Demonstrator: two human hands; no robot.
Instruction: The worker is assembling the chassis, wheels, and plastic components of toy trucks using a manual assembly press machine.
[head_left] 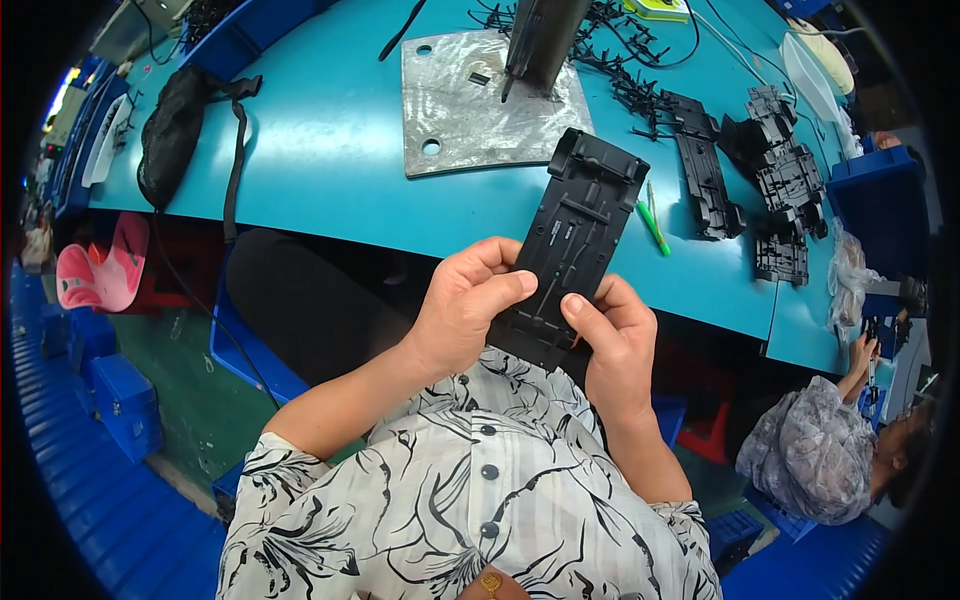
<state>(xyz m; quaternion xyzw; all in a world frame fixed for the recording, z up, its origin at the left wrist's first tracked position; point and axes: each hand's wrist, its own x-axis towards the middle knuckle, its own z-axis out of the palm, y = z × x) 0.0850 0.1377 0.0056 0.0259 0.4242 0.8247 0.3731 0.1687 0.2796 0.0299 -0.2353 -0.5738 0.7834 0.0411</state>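
Between my two hands is a long black plastic toy-car chassis (pixel 575 235), tilted with its far end raised over the table edge. My left hand (pixel 468 305) grips its left side, thumb on top and fingers curled beneath. On the near right side my right hand (pixel 615 335) holds it the same way, thumb pressed on the upper face. Fingertips under the part are hidden. Beyond it stands a grey metal plate (pixel 450 110) with a dark upright post (pixel 545 45) on it.
Right of the plate lie a green pen (pixel 653 228), another black chassis (pixel 700 165) and a stack of black chassis parts (pixel 785 180). Thin black pieces (pixel 630 90) are heaped behind. A black pouch (pixel 178 135) lies left. A co-worker (pixel 820 450) sits at right beside a blue bin (pixel 880 200).
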